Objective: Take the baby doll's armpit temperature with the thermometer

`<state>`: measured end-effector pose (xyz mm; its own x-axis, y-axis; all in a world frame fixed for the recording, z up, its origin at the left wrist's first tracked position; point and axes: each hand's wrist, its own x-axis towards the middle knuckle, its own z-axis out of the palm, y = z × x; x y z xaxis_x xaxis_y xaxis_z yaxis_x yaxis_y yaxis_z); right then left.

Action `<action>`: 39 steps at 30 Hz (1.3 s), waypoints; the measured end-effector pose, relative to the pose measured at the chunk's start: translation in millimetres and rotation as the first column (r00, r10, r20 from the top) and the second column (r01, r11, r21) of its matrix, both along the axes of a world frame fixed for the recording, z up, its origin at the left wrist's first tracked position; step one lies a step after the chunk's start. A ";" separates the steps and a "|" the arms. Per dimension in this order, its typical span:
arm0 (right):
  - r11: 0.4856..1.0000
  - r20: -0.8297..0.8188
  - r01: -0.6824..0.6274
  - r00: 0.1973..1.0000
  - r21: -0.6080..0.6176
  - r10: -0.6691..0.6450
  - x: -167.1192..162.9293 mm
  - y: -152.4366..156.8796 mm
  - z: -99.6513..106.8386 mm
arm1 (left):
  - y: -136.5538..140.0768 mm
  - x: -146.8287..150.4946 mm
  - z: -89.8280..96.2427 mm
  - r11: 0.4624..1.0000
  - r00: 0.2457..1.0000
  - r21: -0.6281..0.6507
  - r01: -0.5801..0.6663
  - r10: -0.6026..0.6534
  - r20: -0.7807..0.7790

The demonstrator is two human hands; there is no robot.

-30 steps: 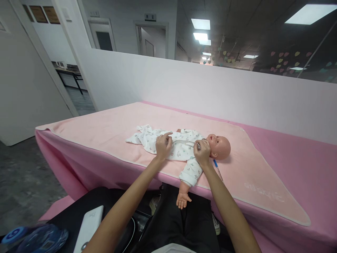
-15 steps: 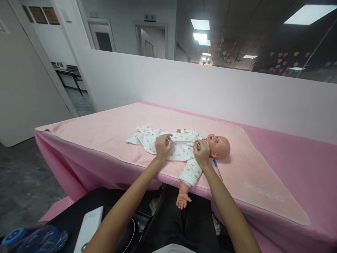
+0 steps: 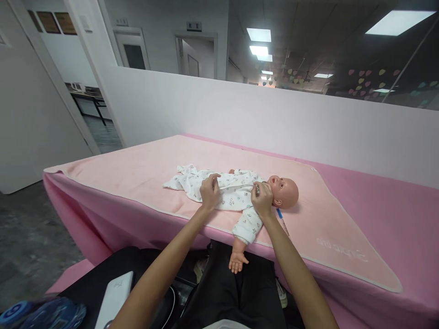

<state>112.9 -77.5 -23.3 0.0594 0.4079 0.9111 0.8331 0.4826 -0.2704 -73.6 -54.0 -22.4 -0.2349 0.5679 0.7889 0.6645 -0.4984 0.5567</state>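
Observation:
A baby doll [image 3: 287, 192] lies on its back, head to the right, in a white printed romper [image 3: 234, 199]. My left hand [image 3: 210, 193] is closed at the romper's front edge near the doll's waist. At the neckline, my right hand [image 3: 261, 199] pinches the same garment just beside the chin. The front edge runs taut between both hands. One doll arm [image 3: 239, 256] hangs over the table's near edge, with its sleeve on. The exact finger contact is partly hidden by the backs of my hands.
A pink blanket [image 3: 137, 169] covers the table under the doll. A thin blue-capped pen-like item [image 3: 281, 219] lies by my right wrist. At lower left, a white box-like device [image 3: 115, 297] and a blue-capped bottle [image 3: 44, 313] rest on a black seat.
My left hand has shifted slightly left along the romper's front edge, away from the right hand. My right hand stays at the neckline, and the doll lies as before.

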 end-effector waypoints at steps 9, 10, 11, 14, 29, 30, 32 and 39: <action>0.986 -0.212 0.121 0.967 -0.113 -0.143 21.4 -71.6 14.1 | -2.7 2.0 2.7 0.998 0.999 0.060 0.032 -0.029 -0.045; 0.975 -0.215 0.141 0.961 -0.169 -0.177 28.7 -85.1 6.7 | -3.3 3.9 6.2 0.997 0.998 0.063 0.045 -0.043 -0.037; 0.957 -0.188 0.173 0.958 -0.231 -0.218 36.4 -97.8 -2.1 | -3.6 6.8 10.6 0.996 0.998 0.067 0.065 -0.062 -0.032; 0.875 -0.060 0.294 0.938 -0.385 -0.342 58.8 -127.5 -30.3 | -0.2 22.1 28.2 0.983 0.985 0.073 0.168 -0.165 -0.043; 0.794 0.010 0.343 0.921 -0.502 -0.390 76.5 -159.4 -47.9 | 32.6 57.0 54.9 0.668 0.549 -0.533 0.520 -0.739 -0.391; 0.778 0.011 0.353 0.913 -0.520 -0.407 75.4 -160.6 -45.8 | 35.6 56.9 55.8 0.689 0.571 -0.536 0.488 -0.716 -0.401; 0.724 0.007 0.390 0.883 -0.569 -0.469 73.6 -163.1 -40.5 | 44.3 56.1 59.0 0.695 0.615 -0.592 0.407 -0.688 -0.385; 0.725 -0.214 0.355 0.797 -0.590 -0.565 76.9 -165.0 2.4 | 70.0 55.5 68.0 0.749 0.611 -0.653 0.112 -0.569 -0.549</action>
<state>189.7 -242.5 -20.9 0.6369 0.6216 0.4560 0.7037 -0.2271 -0.6733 -18.1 16.0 45.6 0.5376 0.8259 0.1700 0.7869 -0.5639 0.2508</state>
